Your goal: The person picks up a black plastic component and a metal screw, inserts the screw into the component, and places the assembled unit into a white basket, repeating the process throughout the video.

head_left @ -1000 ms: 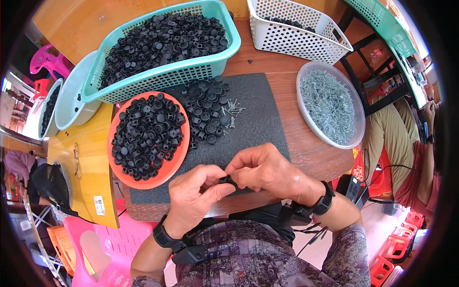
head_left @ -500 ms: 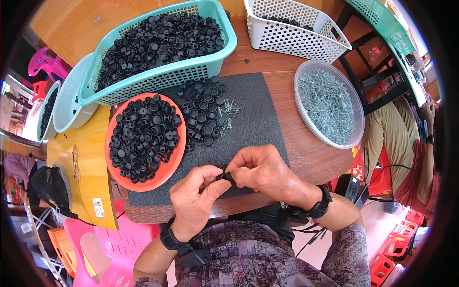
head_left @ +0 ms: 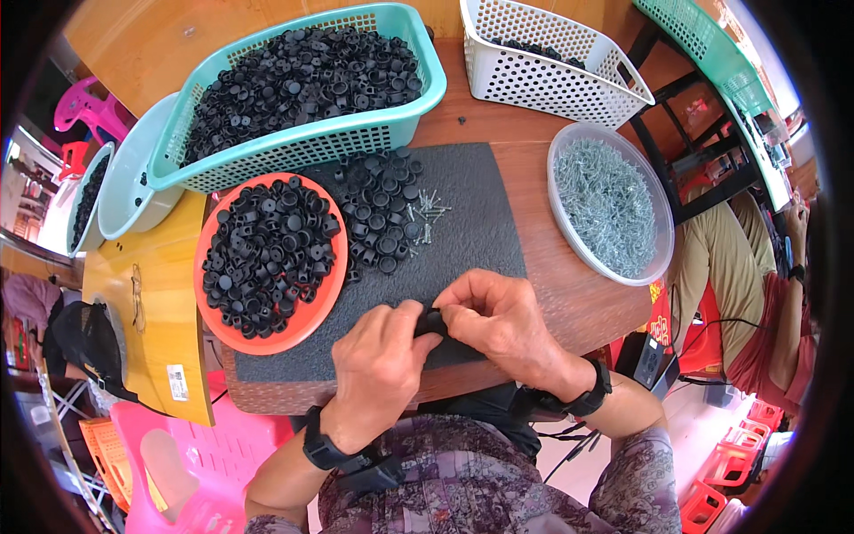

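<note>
- Head view: a white printed label [head_left: 178,383], too small to read, lies on a yellow desk [head_left: 160,329].
- Left hand [head_left: 378,351] and right hand [head_left: 498,320], each grip pinching one small black part [head_left: 431,324] above the dark mat [head_left: 480,231].
- Bare mat stretches right of loose screws [head_left: 429,214]; forearms cross the brown desk's [head_left: 592,307] front edge.
- Heaped orange-red plate [head_left: 286,337] and teal basket [head_left: 294,147] crowd the left; a screw tub [head_left: 664,245] stands right.

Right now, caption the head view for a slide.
Left hand and right hand hold a black piece over a dark mat bearing screws and black caps.
</note>
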Available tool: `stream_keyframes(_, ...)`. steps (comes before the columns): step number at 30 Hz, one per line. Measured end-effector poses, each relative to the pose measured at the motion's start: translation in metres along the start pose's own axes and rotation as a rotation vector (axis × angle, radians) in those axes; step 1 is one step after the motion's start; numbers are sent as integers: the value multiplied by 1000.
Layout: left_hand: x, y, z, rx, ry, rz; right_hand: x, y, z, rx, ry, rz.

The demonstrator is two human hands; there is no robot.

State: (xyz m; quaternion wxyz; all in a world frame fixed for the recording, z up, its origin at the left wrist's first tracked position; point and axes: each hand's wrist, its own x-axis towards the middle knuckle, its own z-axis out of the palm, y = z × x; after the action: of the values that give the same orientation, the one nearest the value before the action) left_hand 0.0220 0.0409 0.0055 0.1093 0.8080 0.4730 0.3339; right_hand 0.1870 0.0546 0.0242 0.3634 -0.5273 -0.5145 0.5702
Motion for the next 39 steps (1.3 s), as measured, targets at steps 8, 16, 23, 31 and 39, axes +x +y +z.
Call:
stream_keyframes(8,-1,14,-29,-988,-45,-737,-9,-3,20,-261,151,-419)
stream_keyframes(16,-17,9,-24,-1327,37,-826,-8,3,36,-475,203,-976)
stream_keyframes(23,-24,-1,-29,-1353,-9,-766,-20,-11,25,-159,82,-478)
stream_keyframes(31,-22,7,-33,-1341,8,-775,-20,-5,36,370,26,-369)
stream_keyframes(39,-26,5,-33,-1342,-61,-770,-21,2,37,152,74,-472)
